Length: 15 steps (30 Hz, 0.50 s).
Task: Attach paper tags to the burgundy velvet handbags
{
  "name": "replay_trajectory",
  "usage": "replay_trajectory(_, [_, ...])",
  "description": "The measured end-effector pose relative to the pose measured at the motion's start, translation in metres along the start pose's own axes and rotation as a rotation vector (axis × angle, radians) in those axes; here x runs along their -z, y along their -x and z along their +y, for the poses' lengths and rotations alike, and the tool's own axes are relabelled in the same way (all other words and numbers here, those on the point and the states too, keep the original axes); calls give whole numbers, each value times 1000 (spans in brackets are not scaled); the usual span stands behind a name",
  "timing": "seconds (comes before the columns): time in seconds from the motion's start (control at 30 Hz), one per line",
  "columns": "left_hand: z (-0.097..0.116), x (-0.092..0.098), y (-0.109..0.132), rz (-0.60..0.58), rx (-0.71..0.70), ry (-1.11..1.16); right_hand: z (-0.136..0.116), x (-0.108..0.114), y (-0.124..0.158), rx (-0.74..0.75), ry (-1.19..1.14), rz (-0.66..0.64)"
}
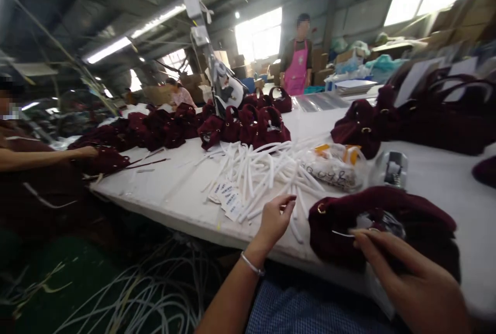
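Note:
My left hand (pixel 276 218) hovers over the near edge of a heap of white foam tubes (pixel 259 174), thumb and forefinger pinched together close to one tube; whether it grips it I cannot tell. My right hand (pixel 411 280) rests on a dark red velvet bag (pixel 383 231) lying at the table's front edge, fingertips at its open mouth where something shiny shows. Small white paper tags (pixel 228 198) lie beside the tubes.
A white table (pixel 163 184) carries piles of dark red bags (pixel 248 125) in the middle and more at the right (pixel 434 112). A clear plastic packet (pixel 336 168) lies nearby. A co-worker's arm (pixel 46 157) reaches in at left. A person in a pink apron (pixel 296 63) stands beyond. White cords litter the floor (pixel 147 292).

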<state>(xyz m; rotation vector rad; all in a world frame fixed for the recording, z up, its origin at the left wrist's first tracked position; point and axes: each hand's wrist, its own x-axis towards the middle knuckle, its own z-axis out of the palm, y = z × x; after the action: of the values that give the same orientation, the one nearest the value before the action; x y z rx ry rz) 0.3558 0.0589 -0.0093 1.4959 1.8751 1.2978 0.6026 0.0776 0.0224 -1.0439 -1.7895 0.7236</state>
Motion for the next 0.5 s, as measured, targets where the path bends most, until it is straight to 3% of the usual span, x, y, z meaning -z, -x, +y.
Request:
replay_trajectory(0.13, [20, -12, 19, -82, -73, 270, -23, -3, -7, 105, 161, 73])
replay_trajectory(0.27, [29, -25, 16, -30, -124, 215, -29, -13, -19, 261, 262, 105])
replay_trajectory(0.37, [33, -29, 9, 11, -103, 218, -25, -18, -22, 345, 363, 131])
replay_trajectory(0.5, [36, -32, 5, 24, -11, 392, -20, -25, -25, 470, 520, 234])
